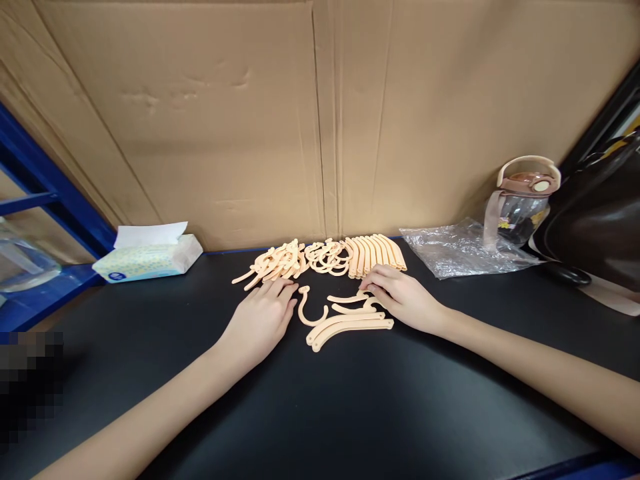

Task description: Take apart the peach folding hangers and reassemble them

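Touching a curved piece [345, 300]: right fingers [381, 277], loosely curled.

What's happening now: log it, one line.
left hand: beside single hook | right hand: at smaller curved pieces, grip unclear | front: two long arched pieces | behind: loose heaps, arched row

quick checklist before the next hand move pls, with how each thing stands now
1. Left hand free of parts: cannot tell, its fingertips are hidden near the left pile.
2. Right hand grip: cannot tell, its fingers hide any hold.
3. Two curved pieces beside it fully visible: not ok, partly covered.
4. Single hook lying between the hands, uncovered: ok.
5. Two bars in front, lying side by side: ok.
6. Bottle upright, away from the hands: ok.
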The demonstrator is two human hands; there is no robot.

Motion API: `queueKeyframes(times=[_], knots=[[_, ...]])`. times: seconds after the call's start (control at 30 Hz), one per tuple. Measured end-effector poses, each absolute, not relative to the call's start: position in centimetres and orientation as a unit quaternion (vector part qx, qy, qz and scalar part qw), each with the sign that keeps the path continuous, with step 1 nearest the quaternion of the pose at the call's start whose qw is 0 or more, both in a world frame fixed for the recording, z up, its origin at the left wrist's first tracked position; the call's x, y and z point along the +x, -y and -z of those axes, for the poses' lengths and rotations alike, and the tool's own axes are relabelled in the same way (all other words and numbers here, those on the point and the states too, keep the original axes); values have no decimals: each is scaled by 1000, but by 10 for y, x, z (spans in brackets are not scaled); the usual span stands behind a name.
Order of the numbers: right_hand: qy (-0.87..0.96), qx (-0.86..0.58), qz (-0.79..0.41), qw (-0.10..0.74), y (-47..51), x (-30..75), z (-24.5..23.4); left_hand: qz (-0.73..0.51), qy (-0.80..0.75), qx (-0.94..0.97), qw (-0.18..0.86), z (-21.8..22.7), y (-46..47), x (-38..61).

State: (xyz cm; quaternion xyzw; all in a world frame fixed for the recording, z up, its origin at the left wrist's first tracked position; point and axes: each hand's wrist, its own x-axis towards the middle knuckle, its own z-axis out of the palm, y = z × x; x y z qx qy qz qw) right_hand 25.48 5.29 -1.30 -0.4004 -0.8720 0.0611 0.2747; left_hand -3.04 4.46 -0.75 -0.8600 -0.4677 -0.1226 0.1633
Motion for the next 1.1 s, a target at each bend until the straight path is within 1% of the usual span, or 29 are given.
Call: queueKeyframes(times=[0.5, 0.63, 0.77, 1.1], knots=[[854, -423, -63, 296, -53, 255, 13, 112, 462, -863, 172, 6, -44, -28], [853, -420, -65, 304, -54, 255, 13, 117, 436, -877, 162, 3, -40, -26], [853, -416, -77, 305, -54, 255, 14, 90, 399, -900, 152, 0, -35, -25], [853, -411, -78, 312, -54, 256, 15, 66, 384, -910, 139, -11, -39, -28]])
